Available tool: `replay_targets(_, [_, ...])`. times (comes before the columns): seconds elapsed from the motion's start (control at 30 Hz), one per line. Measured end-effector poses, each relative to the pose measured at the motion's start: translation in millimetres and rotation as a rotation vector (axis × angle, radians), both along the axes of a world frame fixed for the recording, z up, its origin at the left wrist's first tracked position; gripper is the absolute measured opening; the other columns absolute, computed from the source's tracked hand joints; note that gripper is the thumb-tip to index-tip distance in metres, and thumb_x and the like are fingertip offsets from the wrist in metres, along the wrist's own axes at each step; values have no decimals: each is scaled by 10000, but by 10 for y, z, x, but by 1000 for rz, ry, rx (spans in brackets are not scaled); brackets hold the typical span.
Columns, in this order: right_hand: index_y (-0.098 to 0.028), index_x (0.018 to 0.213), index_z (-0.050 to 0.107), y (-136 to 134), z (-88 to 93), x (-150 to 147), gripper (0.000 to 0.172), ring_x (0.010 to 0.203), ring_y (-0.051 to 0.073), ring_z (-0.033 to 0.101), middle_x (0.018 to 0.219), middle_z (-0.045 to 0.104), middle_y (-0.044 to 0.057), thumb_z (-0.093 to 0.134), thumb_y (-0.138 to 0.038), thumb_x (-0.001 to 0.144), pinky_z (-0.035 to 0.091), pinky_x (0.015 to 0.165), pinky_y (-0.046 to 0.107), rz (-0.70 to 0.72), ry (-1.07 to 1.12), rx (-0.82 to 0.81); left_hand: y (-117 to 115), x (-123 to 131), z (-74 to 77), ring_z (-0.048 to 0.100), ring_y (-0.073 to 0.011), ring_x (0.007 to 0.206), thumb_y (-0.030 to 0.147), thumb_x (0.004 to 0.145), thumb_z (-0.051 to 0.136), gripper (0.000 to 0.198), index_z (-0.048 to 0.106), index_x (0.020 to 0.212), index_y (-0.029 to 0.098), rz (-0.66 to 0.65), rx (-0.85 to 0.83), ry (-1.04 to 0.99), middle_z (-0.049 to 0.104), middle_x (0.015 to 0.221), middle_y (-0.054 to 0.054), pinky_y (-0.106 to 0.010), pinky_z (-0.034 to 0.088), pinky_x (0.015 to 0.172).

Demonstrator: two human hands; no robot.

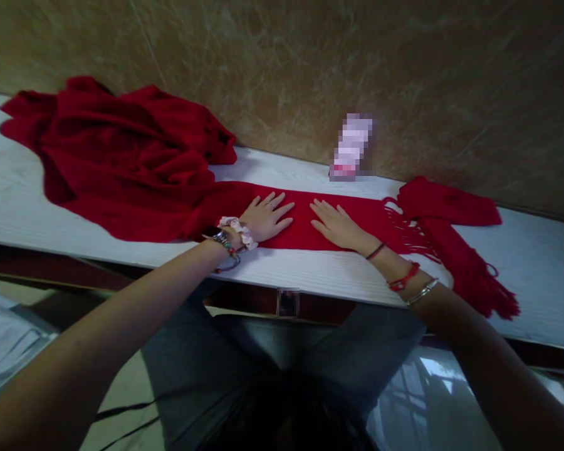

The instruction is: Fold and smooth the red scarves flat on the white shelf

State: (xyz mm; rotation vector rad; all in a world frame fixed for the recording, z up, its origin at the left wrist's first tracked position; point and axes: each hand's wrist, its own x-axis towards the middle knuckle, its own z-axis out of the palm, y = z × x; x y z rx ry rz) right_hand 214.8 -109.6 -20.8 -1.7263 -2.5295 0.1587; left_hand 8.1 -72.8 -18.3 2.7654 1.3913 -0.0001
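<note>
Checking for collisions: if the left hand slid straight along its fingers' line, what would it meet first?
Probably the right hand, fingertips close ahead of the left hand on the red scarf; it might narrowly miss.

A pinkish object (351,147) at the back of the tabletop (37,200) is pixelated beyond telling what it is. A small patch (287,302) under the tabletop's front edge is blurred too. The left hand (266,219) and right hand (336,227) lie flat on the red scarf (301,216), hiding the cloth beneath them. Both forearms (98,351) run off the lower edge, and the tabletop is cut off at both sides.
</note>
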Motion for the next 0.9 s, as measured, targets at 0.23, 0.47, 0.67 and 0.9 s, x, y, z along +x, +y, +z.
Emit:
replay_targets(0.23, [-170,1408,275,2,-25,598,568,1361,261,203,1481,245,120,219,-446,915,205,1070,537,-159,-52,-4,11,-47,20,123,-279,1374,483,931,245,530,260,1413,265,18,-26,-8,147,1504,-52,-468,141,1088])
replay_targets(0.47, [-92,1404,267,302,48,198,572,1366,262,186,1482,227,153,265,-390,915,203,1086,492,-110,38,101,-6,-41,12,131,-275,1372,496,922,242,576,239,1423,212,40,7,9,161,1499,-66,-452,151,1092])
replay_targets(0.67, [-141,1406,286,463,-23,-129,546,1363,254,204,1485,240,110,263,-392,922,199,1082,499,17,15,7,-22,-48,4,145,-255,1372,499,916,228,624,241,1420,131,74,22,5,184,1491,-83,-427,152,1103])
replay_targets(0.9, [-184,1414,264,360,-74,541,553,1358,277,207,1484,248,69,248,-390,901,211,1070,547,-93,-4,15,-19,-110,-12,116,-321,1368,599,873,240,689,245,1422,183,157,2,-19,156,1500,-82,-491,165,1078])
